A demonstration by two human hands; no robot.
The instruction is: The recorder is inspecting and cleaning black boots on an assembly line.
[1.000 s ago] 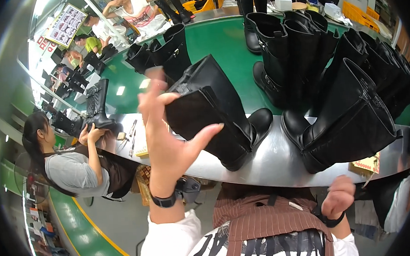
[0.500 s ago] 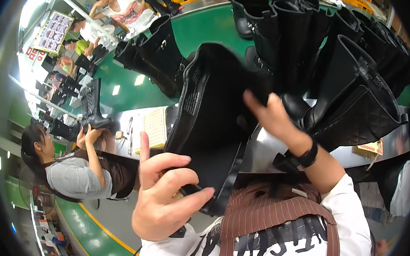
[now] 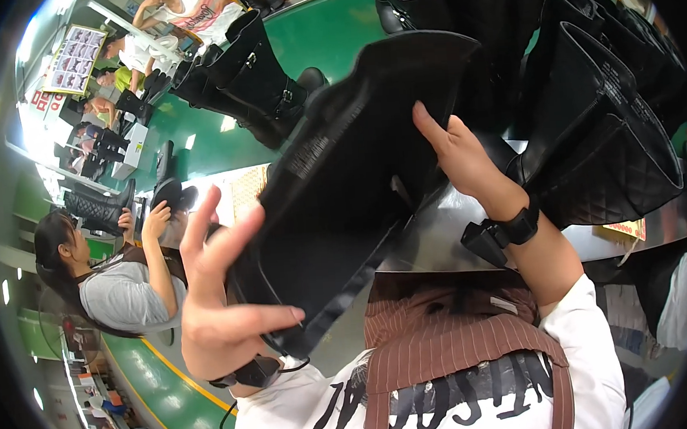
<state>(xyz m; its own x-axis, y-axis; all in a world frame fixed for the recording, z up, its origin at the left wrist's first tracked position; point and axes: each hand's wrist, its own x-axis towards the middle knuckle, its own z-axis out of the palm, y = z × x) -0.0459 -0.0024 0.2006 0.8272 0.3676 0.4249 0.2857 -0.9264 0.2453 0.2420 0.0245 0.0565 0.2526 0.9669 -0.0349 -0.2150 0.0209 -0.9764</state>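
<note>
A tall black boot lies tilted across the middle of the view, its wide shaft opening and dark lining facing me. My left hand is at the lower left edge of the shaft; one finger reaches over the rim and the others are spread along the side. With my right hand I grip the boot's right side, thumb showing against the lining and the other fingers hidden behind the leather. Close to my right forearm stands another black boot with a quilted panel.
Several black boots crowd the right of the green tabletop, and a buckled pair stands at its far left. A metal table edge runs in front of me. On the left a co-worker handles a boot. A yellow sheet lies beyond my left hand.
The boot has tipped further over and swung, its upper part now further right. My left hand has shifted left with its fingers spread wider. My right hand has settled on the boot's side.
</note>
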